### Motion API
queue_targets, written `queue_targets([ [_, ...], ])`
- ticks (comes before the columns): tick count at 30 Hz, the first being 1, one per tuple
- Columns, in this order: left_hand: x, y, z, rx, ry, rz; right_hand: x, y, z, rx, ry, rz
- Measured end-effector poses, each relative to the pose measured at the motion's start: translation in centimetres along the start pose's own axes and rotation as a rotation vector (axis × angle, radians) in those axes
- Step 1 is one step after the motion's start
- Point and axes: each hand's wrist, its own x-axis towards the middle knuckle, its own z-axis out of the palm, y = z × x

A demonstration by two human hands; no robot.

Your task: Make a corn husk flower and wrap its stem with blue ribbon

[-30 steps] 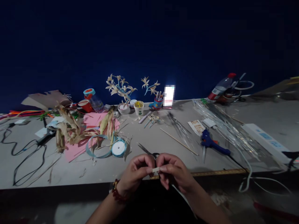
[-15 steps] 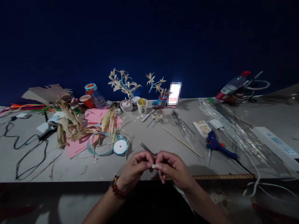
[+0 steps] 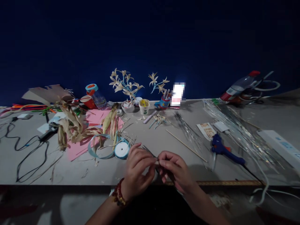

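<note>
Below both hands [image 3: 142, 168] [image 3: 174, 170], cluttered table [image 3: 147, 136]; behind, blue wall [image 3: 164, 37].

The left hand [image 3: 140, 170], curled in a pinch a moment ago, is now turned and loosened, one finger raised near the ribbon spool [image 3: 121, 150]. The small pale piece [image 3: 157, 162], earlier plain between both thumbs, is now mostly hidden at the right hand's [image 3: 175, 172] fingertips.

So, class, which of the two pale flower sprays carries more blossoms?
The left flower spray, above the white bowl; the right flower spray, near the blue cup, shows only a few blossoms.
</note>
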Motion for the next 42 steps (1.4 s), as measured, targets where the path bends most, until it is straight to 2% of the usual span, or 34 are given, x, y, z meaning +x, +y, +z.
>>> queue_targets([
  [3, 0.3, 0.0, 0.3, 0.048, 0.049, 0.011, -0.1, 0.2, -0.2, -0.109, -0.004, -0.09],
  [9, 0.6, -0.1, 0.4, 0.088, 0.031, 0.048, -0.3, 0.3, -0.5, -0.629, 0.118, -0.622],
  [15, 0.8, -0.2, 1.1, 0.055, 0.042, 0.01, 0.2, 0.0, 0.0, -0.893, 0.166, -0.92],
  [19, 0.4, -0.9, 1.3, 0.101, 0.079, -0.02, 0.2, 0.1, -0.1, -0.958, 0.208, -0.964],
  [23, 0.3, -1.4, 0.9, 0.141, 0.17, -0.106, 0.3, -0.1, -0.4, -0.878, 0.295, -0.94],
  [25, 0.5, -1.2, 0.7, 0.106, 0.136, -0.141, 0.4, -0.3, -0.4, -0.85, 0.315, -0.892],
  [29, 1.1, -0.5, 0.9, 0.096, -0.036, -0.103, 0.5, -0.3, -0.3, -0.836, 0.303, -0.848],
  [36, 1.6, 0.1, 1.0, 0.148, -0.044, -0.051, 0.5, -0.7, 0.1, -0.924, 0.204, -0.84],
  [42, 1.5, 0.3, 0.9, 0.121, -0.041, -0.068, 0.6, -0.8, -0.3, -1.051, 0.26, -0.968],
])
